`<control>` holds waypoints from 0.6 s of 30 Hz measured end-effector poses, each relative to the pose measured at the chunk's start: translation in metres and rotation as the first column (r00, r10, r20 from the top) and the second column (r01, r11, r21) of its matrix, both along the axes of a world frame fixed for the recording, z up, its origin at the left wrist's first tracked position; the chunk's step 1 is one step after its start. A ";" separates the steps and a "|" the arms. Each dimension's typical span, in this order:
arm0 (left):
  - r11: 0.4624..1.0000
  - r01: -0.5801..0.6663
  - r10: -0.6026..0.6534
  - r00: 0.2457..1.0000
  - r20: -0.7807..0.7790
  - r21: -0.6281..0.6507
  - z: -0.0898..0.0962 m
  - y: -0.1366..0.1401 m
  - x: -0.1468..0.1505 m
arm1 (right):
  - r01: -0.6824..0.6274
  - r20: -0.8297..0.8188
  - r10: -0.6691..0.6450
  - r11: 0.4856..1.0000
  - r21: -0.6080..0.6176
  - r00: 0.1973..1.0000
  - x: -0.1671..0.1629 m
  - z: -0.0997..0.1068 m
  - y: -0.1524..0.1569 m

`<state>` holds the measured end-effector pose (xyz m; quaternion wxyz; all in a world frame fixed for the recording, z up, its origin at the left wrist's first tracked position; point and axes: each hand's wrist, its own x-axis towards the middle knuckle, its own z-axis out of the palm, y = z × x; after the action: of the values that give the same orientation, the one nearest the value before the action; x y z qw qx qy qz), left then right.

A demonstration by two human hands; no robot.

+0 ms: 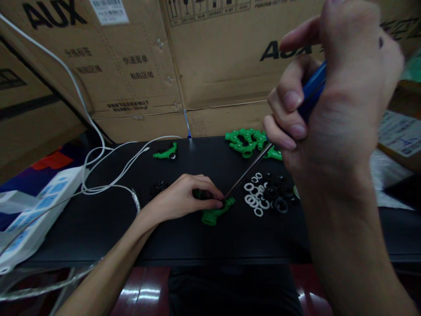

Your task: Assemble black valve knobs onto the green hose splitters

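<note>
A green plastic pipe fitting lies on the black table, pinched at its top by my left hand. My right hand, raised close to the camera, is wrapped round the blue handle of a screwdriver. Its long metal shaft slants down to the left, and the tip reaches the fitting beside my left fingertips. Those fingers cover the exact spot where the tip touches. White ring washers lie to the right of the fitting, against a heap of black ring parts.
More green fittings are grouped at the back, and one with a black part sits further left. Small black pieces lie behind my left wrist. White cables and a power strip occupy the left; cardboard boxes wall the back.
</note>
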<state>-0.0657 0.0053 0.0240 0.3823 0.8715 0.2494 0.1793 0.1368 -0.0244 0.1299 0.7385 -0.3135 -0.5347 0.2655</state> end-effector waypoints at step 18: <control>1.000 0.007 -0.007 1.000 0.015 -0.002 0.000 0.002 0.000 | 0.020 0.043 -0.021 1.000 0.023 0.999 -0.002 -0.001 -0.001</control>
<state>-0.0655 0.0070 0.0235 0.3855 0.8707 0.2438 0.1843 0.1343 -0.0255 0.1292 0.7330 -0.3164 -0.5501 0.2449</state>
